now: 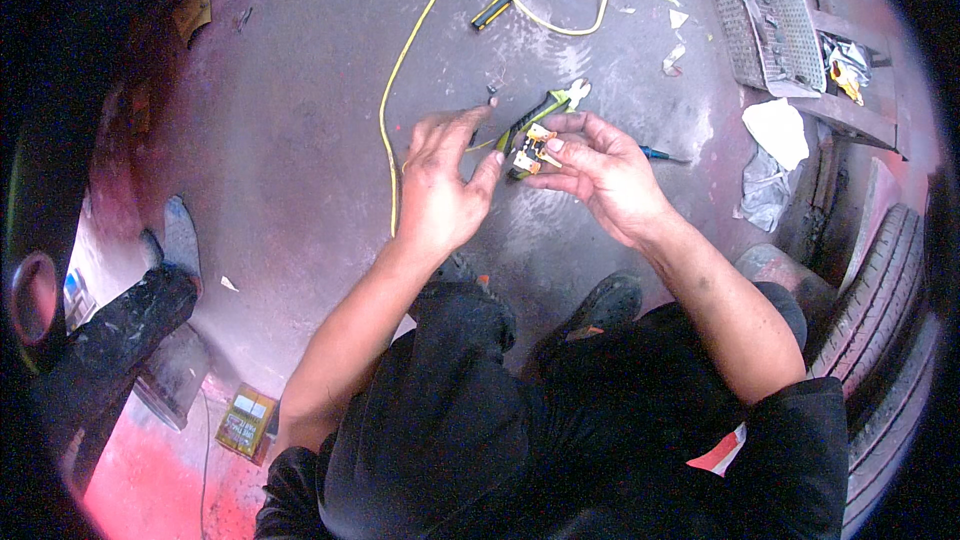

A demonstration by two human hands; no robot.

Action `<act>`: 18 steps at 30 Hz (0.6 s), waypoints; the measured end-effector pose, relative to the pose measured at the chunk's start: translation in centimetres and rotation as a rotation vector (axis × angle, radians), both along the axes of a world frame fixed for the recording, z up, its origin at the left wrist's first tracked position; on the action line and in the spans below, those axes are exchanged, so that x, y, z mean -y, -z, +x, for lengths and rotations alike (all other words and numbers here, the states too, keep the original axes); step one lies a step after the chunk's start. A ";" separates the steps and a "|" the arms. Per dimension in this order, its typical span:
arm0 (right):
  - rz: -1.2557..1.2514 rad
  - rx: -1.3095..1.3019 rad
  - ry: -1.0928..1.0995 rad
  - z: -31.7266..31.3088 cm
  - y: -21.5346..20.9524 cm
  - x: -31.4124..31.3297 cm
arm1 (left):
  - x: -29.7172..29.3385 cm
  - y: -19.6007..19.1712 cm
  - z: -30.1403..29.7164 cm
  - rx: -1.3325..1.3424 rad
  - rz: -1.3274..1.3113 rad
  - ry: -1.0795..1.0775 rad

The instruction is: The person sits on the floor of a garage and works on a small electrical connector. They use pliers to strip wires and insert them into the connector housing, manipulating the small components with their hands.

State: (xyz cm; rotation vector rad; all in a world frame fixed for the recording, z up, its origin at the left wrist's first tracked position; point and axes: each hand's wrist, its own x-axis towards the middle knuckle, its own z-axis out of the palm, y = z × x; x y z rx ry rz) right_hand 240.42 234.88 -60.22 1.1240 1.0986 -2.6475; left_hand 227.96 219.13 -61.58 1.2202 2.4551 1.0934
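My right hand grips a small electrical fitting between thumb and fingers, its pale terminal blocks and brassy metal parts facing up. Just left of it is my left hand, back upward, with the thumb held apart from the stretched fingers and nothing plainly in it. Beyond both hands, pliers with green and black handles lie on the floor, partly hidden by the fitting. A tiny dark piece shows by my left fingertips; whether they touch it I cannot tell. Past my right hand, a blue tool with a thin shaft is half covered.
Yellow cable snakes over the worn floor. A screwdriver with a yellow and black handle lies farther off. Tyres, a perforated metal tray and a white rag are on the right. Someone's foot is at left.
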 end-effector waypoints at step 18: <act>0.338 -0.255 -0.116 -0.4 -1.6 0.5 | 0.4 -1.4 1.2 0.272 0.140 0.083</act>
